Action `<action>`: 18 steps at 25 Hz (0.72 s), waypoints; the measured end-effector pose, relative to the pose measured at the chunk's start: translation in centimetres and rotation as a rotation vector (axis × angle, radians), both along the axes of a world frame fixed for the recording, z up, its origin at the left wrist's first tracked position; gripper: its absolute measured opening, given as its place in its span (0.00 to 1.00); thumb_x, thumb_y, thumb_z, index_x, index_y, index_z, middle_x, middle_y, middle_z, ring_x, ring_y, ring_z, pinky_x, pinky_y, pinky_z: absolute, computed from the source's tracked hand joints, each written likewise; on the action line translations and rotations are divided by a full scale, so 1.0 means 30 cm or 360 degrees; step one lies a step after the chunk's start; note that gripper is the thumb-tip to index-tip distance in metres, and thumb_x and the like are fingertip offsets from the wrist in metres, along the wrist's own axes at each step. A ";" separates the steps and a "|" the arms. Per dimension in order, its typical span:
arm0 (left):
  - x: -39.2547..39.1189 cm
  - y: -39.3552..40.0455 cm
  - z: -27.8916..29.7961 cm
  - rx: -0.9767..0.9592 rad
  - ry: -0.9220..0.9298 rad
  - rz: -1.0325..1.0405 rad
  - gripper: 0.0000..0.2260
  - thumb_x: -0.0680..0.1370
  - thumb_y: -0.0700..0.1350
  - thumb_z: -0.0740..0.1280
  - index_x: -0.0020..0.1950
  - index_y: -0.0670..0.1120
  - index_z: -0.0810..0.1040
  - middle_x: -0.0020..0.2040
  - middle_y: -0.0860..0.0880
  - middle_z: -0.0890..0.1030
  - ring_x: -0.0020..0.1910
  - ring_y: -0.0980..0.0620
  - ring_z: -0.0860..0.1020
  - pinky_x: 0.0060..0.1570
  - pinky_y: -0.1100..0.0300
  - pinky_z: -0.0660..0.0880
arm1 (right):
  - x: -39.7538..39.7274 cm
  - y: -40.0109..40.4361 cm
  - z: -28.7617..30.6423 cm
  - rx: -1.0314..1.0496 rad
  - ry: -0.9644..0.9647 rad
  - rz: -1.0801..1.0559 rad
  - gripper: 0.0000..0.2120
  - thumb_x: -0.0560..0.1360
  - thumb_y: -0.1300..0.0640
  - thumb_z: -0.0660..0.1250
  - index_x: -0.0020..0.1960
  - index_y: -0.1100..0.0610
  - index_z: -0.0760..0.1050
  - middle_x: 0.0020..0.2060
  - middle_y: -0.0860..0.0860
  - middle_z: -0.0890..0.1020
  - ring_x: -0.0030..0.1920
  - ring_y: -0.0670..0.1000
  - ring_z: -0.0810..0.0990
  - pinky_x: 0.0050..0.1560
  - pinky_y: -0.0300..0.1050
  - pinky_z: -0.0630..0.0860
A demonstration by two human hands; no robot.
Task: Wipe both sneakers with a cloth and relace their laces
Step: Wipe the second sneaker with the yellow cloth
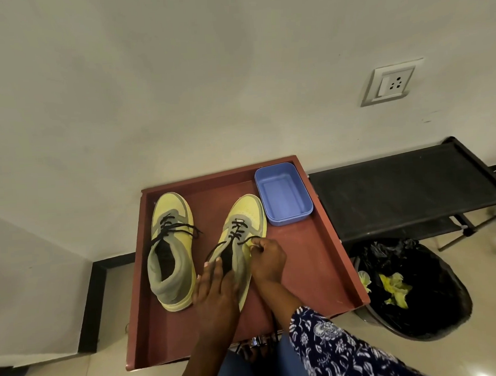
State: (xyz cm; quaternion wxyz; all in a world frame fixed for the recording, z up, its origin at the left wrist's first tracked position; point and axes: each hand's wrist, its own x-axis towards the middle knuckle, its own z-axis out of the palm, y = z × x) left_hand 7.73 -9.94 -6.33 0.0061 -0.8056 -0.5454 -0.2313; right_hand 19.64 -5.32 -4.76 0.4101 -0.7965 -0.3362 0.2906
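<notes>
Two yellow and grey sneakers stand toes away from me on a reddish-brown tray table (315, 258). The left sneaker (172, 248) has its black lace threaded, with loose ends spread to the right. The right sneaker (242, 225) is laced only through its lower eyelets. My left hand (217, 291) lies flat over the heel and collar of the right sneaker, holding it down. My right hand (268, 258) pinches the black lace (245, 240) at an upper eyelet on the shoe's right side. No cloth is in view.
An empty blue plastic tub (282, 193) sits at the tray's far right corner. A black folding rack (406, 192) stands to the right against the wall. A bin with a black liner (413, 288) holds yellow scraps. A wall socket (391, 82) is above.
</notes>
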 end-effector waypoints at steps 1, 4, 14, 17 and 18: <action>-0.001 0.002 -0.002 0.0016 0.0008 -0.0007 0.09 0.78 0.47 0.55 0.50 0.47 0.73 0.58 0.40 0.80 0.56 0.38 0.78 0.50 0.46 0.76 | 0.002 0.015 0.001 0.0006 -0.0035 0.0025 0.11 0.74 0.65 0.64 0.53 0.61 0.81 0.51 0.58 0.82 0.53 0.56 0.79 0.57 0.41 0.71; -0.001 0.012 0.001 -0.0077 0.0000 0.0011 0.09 0.73 0.45 0.59 0.51 0.46 0.71 0.62 0.38 0.77 0.58 0.36 0.77 0.49 0.46 0.76 | -0.003 0.012 -0.004 0.0044 -0.0146 0.0175 0.11 0.74 0.64 0.64 0.55 0.62 0.80 0.51 0.59 0.82 0.52 0.57 0.79 0.55 0.42 0.72; 0.018 0.013 0.044 -0.0426 0.0136 0.0103 0.11 0.75 0.50 0.54 0.51 0.46 0.68 0.61 0.36 0.77 0.54 0.33 0.79 0.39 0.44 0.77 | -0.058 -0.223 -0.032 0.0174 0.0221 0.0210 0.11 0.72 0.69 0.65 0.51 0.60 0.81 0.47 0.50 0.82 0.47 0.44 0.78 0.46 0.20 0.68; 0.013 0.011 0.056 -0.0520 0.0264 0.0111 0.12 0.73 0.49 0.55 0.50 0.45 0.72 0.61 0.37 0.77 0.52 0.35 0.80 0.36 0.44 0.77 | -0.022 -0.214 -0.035 0.0140 0.0390 0.0233 0.10 0.71 0.68 0.67 0.48 0.59 0.82 0.44 0.50 0.83 0.45 0.47 0.80 0.45 0.27 0.73; 0.008 0.009 0.056 -0.0531 0.0314 0.0121 0.14 0.72 0.48 0.54 0.49 0.45 0.75 0.61 0.37 0.77 0.53 0.36 0.80 0.36 0.44 0.77 | 0.001 -0.194 -0.029 0.0162 0.0379 0.0196 0.09 0.71 0.68 0.67 0.48 0.59 0.82 0.44 0.51 0.83 0.45 0.48 0.80 0.46 0.31 0.75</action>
